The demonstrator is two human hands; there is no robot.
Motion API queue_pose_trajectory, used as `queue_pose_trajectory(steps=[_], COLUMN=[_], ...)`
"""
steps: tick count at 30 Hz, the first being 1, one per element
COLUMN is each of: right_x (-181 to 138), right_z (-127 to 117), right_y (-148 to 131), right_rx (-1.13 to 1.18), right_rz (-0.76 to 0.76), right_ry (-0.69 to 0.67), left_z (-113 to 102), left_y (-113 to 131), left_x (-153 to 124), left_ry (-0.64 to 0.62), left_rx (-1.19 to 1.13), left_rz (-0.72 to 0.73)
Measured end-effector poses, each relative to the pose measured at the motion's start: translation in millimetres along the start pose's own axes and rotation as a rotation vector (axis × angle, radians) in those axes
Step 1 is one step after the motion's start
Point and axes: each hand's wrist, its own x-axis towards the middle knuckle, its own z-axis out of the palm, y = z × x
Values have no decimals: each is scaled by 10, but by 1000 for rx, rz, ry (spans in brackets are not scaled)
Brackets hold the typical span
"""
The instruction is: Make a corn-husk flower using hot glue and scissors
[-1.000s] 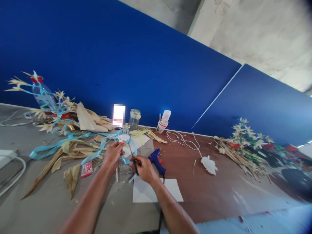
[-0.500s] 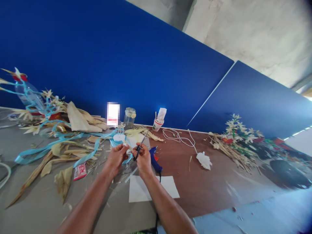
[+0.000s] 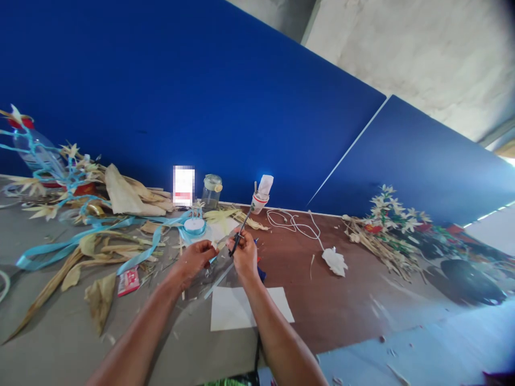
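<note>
My left hand (image 3: 198, 258) is closed in a pinch on a small pale piece (image 3: 214, 246), probably dried husk; a bit of light blue shows just below its fingertips. Black-handled scissors (image 3: 236, 244) are in my right hand (image 3: 246, 254), their blades pointing up and away toward the paper cup. The fingertips of both hands face each other a short gap apart. Behind my right wrist, a blue glue gun (image 3: 261, 273) lies mostly hidden. Beyond my left hand sits a roll of light blue ribbon (image 3: 195, 227).
Dried husks (image 3: 96, 252) and loose blue ribbon (image 3: 52, 253) spread over the left side. A lidded jar (image 3: 212, 192) and a paper cup (image 3: 260, 202) stand by the blue partition. White paper (image 3: 229, 311) lies under my right forearm. A white cable (image 3: 295, 228) and white flowers (image 3: 386, 212) are rightward.
My right hand has moved slightly right and up with the scissors, covering more of the glue gun. The hands are a little farther apart. The view has shifted slightly.
</note>
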Motion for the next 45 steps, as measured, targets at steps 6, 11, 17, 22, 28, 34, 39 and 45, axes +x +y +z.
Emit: queue_pose_trajectory(steps=[6,11,17,22,28,34,39,45], right_x=[-172,-249,-149,-126,-107,-76,-84,-75], right_z=[76,192,203,166,129,100,99,63], right_y=[-3,30,19,-7,-34,-9,-27,-58], right_rx=[-5,-42,-5,-21,-19,-84,-129,-76], right_rz=[12,35,-47,-17,-10,-8,36,78], right_ry=[-119,-115,2,36,-1,-65,-150,-167], left_z=[-9,-14,39,31,19,40,8,-17], left_y=[3,4,-77,-113,-96,-14,10,10], left_x=[28,26,36,50,50,8,-3,-16], left_ry=[173,214,131,41,40,83,50,-10], left_rx=[-217,-308,-226,-203,-177,-134,-147,-250], left_rz=[42,55,38,39,31,48,-6,-87])
